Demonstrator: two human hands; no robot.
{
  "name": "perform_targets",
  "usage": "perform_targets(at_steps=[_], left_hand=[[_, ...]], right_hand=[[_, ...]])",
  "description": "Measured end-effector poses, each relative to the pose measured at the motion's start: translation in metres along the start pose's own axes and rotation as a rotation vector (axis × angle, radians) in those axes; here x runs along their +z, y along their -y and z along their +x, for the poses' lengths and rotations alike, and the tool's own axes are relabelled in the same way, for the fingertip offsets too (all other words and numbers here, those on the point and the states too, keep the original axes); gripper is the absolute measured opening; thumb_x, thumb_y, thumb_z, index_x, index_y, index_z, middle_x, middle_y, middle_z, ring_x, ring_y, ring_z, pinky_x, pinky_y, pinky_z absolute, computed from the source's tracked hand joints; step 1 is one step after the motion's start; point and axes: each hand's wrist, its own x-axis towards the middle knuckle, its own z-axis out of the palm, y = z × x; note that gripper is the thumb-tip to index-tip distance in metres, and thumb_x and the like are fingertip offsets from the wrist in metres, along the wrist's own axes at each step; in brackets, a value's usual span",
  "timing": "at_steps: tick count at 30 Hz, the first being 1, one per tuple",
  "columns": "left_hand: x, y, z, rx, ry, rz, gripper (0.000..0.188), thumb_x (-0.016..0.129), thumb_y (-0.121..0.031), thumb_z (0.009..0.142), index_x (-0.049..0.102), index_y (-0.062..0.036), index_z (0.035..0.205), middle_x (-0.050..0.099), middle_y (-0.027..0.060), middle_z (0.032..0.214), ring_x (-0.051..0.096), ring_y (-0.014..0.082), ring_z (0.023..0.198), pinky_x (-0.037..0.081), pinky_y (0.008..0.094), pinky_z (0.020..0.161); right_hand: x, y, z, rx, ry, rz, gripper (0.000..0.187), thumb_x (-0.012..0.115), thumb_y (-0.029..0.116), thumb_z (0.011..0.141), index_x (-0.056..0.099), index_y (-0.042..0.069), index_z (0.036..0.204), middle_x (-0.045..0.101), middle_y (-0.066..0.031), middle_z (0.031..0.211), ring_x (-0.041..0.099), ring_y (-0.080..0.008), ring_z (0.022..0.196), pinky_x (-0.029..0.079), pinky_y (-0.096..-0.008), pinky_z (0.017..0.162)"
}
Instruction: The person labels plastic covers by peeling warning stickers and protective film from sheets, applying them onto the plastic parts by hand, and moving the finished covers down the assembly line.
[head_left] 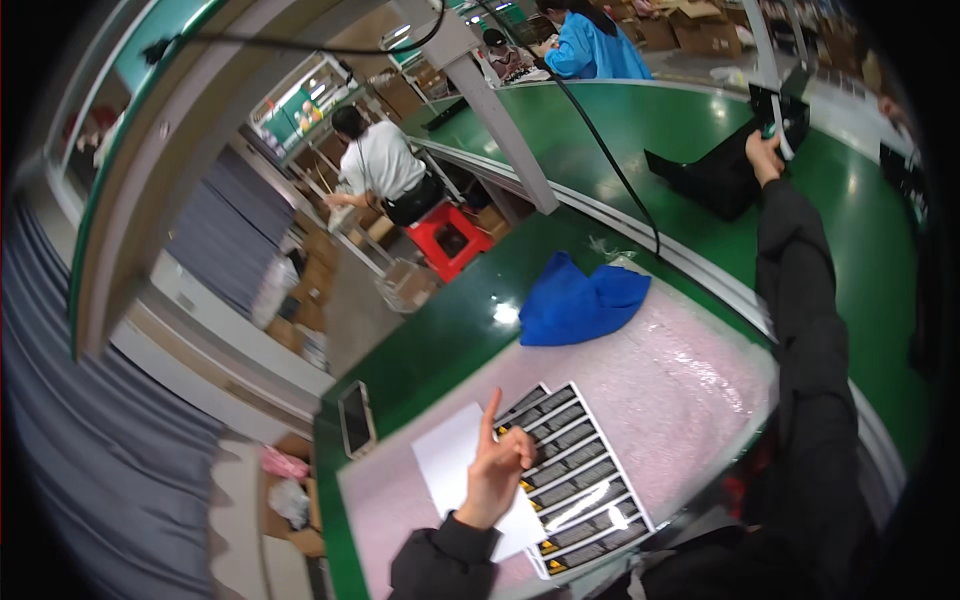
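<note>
My left hand (492,476) hovers over a white sheet of paper (445,450) and a sheet of black labels (585,480). Its index finger points up and the other fingers are loosely bent, with nothing visible in them. My right arm stretches far to the right over the green belt. There my right hand (765,157) grips the edge of a black plastic part (793,115) that has a pale strip on it. Another black, angled panel (715,180) lies just beside that hand. The fingertips of the right hand are partly hidden.
A blue cloth (575,300) lies on the pink foam-wrapped mat (680,370). A phone (356,420) rests at the table's left edge. A black cable (600,140) hangs across a white post (500,130). Co-workers sit beyond, one on a red stool (447,240).
</note>
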Motion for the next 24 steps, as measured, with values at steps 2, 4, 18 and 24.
perform_targets(at_steps=[2, 4, 18, 24], left_hand=[[0.001, -0.001, 0.001, -0.01, -0.033, 0.033, 0.075, 0.048, -0.013, 0.082, 0.011, -0.0215, 0.147, 0.048, 0.0055, 0.072, 0.044, 0.0154, 0.062, 0.036, 0.026, 0.065], [0.004, 0.0, 0.001, -0.008, -0.068, -0.022, 0.077, 0.049, -0.012, 0.081, 0.01, -0.021, 0.147, 0.048, 0.0055, 0.07, 0.044, 0.0156, 0.06, 0.035, 0.0256, 0.064], [0.0, 0.004, 0.004, 0.059, -0.015, 0.015, 0.074, 0.05, -0.013, 0.083, 0.013, -0.0117, 0.146, 0.048, 0.0041, 0.069, 0.044, 0.0118, 0.058, 0.035, 0.0223, 0.061], [0.0, 0.006, -0.003, 0.314, -0.033, 0.492, 0.032, 0.051, -0.01, 0.082, 0.056, -0.0039, 0.113, 0.048, 0.0008, 0.067, 0.048, 0.0117, 0.062, 0.037, 0.0233, 0.059]], right_hand=[[0.005, 0.005, 0.004, 0.095, -0.012, -0.019, 0.075, 0.048, 0.043, 0.083, 0.009, 0.018, 0.143, 0.016, -0.0422, 0.133, 0.03, -0.0552, 0.117, 0.025, -0.0561, 0.098], [0.0, 0.004, 0.008, 0.081, 0.026, -0.085, 0.077, 0.049, 0.042, 0.082, 0.008, 0.016, 0.142, 0.014, -0.0428, 0.131, 0.029, -0.0552, 0.116, 0.026, -0.0566, 0.097], [-0.172, 0.015, -0.073, -0.666, 0.008, -0.228, 0.083, 0.058, 0.012, 0.078, 0.005, 0.01, 0.142, 0.056, -0.0304, 0.104, 0.059, -0.0416, 0.093, 0.046, -0.0441, 0.08], [-0.325, 0.085, -0.157, -1.296, 0.051, -0.066, 0.069, 0.054, 0.008, 0.084, 0.015, 0.006, 0.141, 0.044, -0.0275, 0.124, 0.051, -0.0358, 0.112, 0.043, -0.0394, 0.092]])
